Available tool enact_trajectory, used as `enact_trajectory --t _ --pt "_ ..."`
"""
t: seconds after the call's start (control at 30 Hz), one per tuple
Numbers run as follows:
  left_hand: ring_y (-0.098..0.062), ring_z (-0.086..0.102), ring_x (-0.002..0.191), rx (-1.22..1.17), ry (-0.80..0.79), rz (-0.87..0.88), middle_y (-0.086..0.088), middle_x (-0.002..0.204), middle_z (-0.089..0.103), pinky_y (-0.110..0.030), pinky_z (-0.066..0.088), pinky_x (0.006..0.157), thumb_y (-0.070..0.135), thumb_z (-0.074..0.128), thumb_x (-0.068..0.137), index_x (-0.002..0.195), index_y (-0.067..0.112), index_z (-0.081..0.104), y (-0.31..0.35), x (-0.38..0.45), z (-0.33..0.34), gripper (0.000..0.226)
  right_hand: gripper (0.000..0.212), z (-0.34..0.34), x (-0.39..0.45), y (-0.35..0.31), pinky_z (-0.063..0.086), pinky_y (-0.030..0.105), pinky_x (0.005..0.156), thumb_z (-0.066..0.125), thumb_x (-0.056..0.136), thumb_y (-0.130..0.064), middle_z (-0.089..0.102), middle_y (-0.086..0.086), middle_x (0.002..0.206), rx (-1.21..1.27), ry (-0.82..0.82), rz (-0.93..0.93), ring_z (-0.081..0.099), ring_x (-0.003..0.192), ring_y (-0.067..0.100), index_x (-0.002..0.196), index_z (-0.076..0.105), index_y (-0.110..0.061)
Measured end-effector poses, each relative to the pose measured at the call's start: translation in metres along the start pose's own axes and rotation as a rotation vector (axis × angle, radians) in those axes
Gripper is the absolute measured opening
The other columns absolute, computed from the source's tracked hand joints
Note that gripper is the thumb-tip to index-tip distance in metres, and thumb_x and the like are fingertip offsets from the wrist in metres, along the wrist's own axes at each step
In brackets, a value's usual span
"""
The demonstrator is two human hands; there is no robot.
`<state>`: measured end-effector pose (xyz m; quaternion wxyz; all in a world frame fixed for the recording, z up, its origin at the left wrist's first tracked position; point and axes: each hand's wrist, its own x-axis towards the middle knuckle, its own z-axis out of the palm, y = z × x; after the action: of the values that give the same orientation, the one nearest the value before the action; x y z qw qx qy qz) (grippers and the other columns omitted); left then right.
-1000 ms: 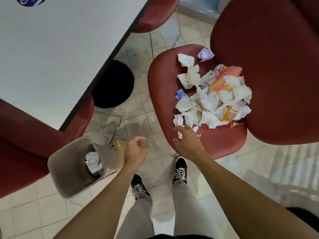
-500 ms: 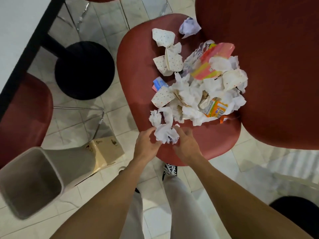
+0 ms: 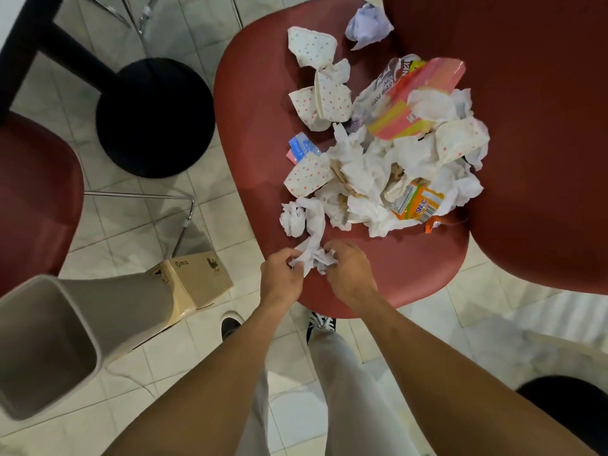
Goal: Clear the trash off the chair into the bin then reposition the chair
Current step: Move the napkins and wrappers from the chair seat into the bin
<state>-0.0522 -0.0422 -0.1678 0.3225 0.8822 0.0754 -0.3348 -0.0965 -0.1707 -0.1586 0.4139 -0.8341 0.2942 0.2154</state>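
Head view: a crumpled tissue [image 3: 312, 256] is held at the centre of the frame, over the front edge of the chair [image 3: 250, 126]. It is pinched from both sides, by the curled fingers of the left hand [image 3: 282, 276] and of the right hand [image 3: 350, 273]; two hands are probably used so that the loose, trailing paper is gathered into one wad. A strip of the tissue runs up from the hands toward a small paper ball [image 3: 291, 218] just beside the pile.

The rest of the trash [image 3: 378, 166] is heaped on the seat in the upper right of the frame: white tissues, dotted paper, a pink and yellow wrapper [image 3: 418, 97], an orange packet [image 3: 418, 205] and a lilac wad [image 3: 368, 24] set apart at the top. Most of the clearing is judged still to be done.

The bin [image 3: 49, 350] is seen at the lower left, on the floor, well apart from the chair yet within a swing of the left arm. A cardboard box [image 3: 197, 278] lies just behind it
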Motion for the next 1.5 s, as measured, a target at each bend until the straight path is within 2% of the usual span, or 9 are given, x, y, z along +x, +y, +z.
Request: enact_trajectory --t 0.1,0.2,0.43,0.63,0.73,0.93,1.1,1.37,1.5 --pt "-0.014 0.059 0.078 -0.001 0.007 0.021 -0.003 0.097 0.069 -0.007 0.037 0.057 0.010 0.059 0.087 0.102 0.014 0.070 0.004 -0.010 -0.010 0.019 0.024 -0.007 -0.006 -0.001 0.051 0.036 0.076 0.063 0.083 -0.005 0.065 0.010 0.103 0.004 0.036 0.075 0.060 0.091 0.028 0.106 0.067 -0.011" --pt "-0.012 0.059 0.084 -0.022 0.022 0.031 0.000 0.099 0.069 -0.007 0.038 0.065 0.010 0.058 0.086 0.105 0.013 0.070 0.008 -0.020 -0.022 0.023 0.016 -0.015 -0.014 -0.001 0.054 0.037 0.076 0.064 0.085 -0.010 0.069 0.010 0.097 0.025 0.065 0.173 0.064 0.086 0.027 0.100 0.070 -0.012" --pt "-0.010 0.059 0.075 -0.077 0.032 0.126 0.007 0.091 0.068 0.000 0.037 0.058 0.004 0.057 0.082 0.090 0.012 0.072 0.013 -0.053 -0.065 0.019 0.019 -0.041 -0.051 -0.029 0.055 0.036 0.075 0.056 0.083 -0.001 0.069 0.011 0.089 0.047 0.208 0.172 0.064 0.079 0.026 0.090 0.072 -0.009" --pt "-0.017 0.062 0.072 -0.180 0.085 0.135 0.004 0.081 0.069 -0.028 0.050 0.066 0.005 0.059 0.082 0.087 0.014 0.072 0.009 -0.081 -0.113 0.018 0.018 -0.048 -0.077 -0.084 0.051 0.029 0.071 0.057 0.085 -0.002 0.068 0.005 0.088 0.057 0.232 0.086 0.063 0.080 0.021 0.090 0.071 -0.011" --pt "-0.009 0.059 0.064 -0.213 0.130 0.131 0.006 0.078 0.068 -0.024 0.048 0.060 0.005 0.060 0.082 0.086 0.016 0.071 0.004 -0.092 -0.142 0.016 0.016 -0.044 -0.087 -0.114 0.053 0.031 0.071 0.058 0.086 -0.002 0.068 0.004 0.085 0.056 0.238 0.022 0.063 0.078 0.020 0.089 0.071 -0.011" --pt "-0.003 0.055 0.060 -0.293 0.208 0.159 0.010 0.070 0.064 -0.012 0.039 0.053 0.007 0.061 0.082 0.081 0.020 0.070 -0.018 -0.119 -0.210 0.016 0.010 -0.017 -0.111 -0.174 0.053 0.035 0.073 0.063 0.082 -0.004 0.068 0.003 0.083 0.049 0.252 -0.109 0.062 0.079 0.020 0.086 0.070 -0.011" --pt "-0.012 0.060 0.065 -0.371 0.264 0.172 0.006 0.070 0.067 -0.024 0.045 0.061 0.009 0.062 0.082 0.077 0.027 0.069 -0.056 -0.133 -0.252 0.020 0.010 0.015 -0.128 -0.218 0.047 0.029 0.065 0.062 0.084 -0.006 0.067 0.001 0.080 -0.003 0.243 -0.162 0.061 0.074 0.019 0.082 0.069 -0.013" --pt "-0.009 0.059 0.067 -0.441 0.422 0.066 0.011 0.069 0.064 -0.015 0.043 0.061 0.012 0.066 0.082 0.084 0.021 0.070 -0.129 -0.158 -0.312 0.010 0.013 0.086 -0.151 -0.280 0.053 0.036 0.070 0.060 0.080 -0.003 0.069 0.007 0.079 -0.048 0.162 -0.271 0.063 0.074 0.025 0.081 0.070 -0.010" --pt "-0.009 0.063 0.074 -0.452 0.482 -0.009 0.007 0.081 0.069 -0.023 0.049 0.067 0.017 0.068 0.082 0.094 0.017 0.073 -0.181 -0.163 -0.332 0.013 0.015 0.131 -0.162 -0.307 0.056 0.035 0.071 0.058 0.084 -0.003 0.068 0.004 0.084 -0.074 0.088 -0.283 0.063 0.077 0.020 0.085 0.070 -0.013"
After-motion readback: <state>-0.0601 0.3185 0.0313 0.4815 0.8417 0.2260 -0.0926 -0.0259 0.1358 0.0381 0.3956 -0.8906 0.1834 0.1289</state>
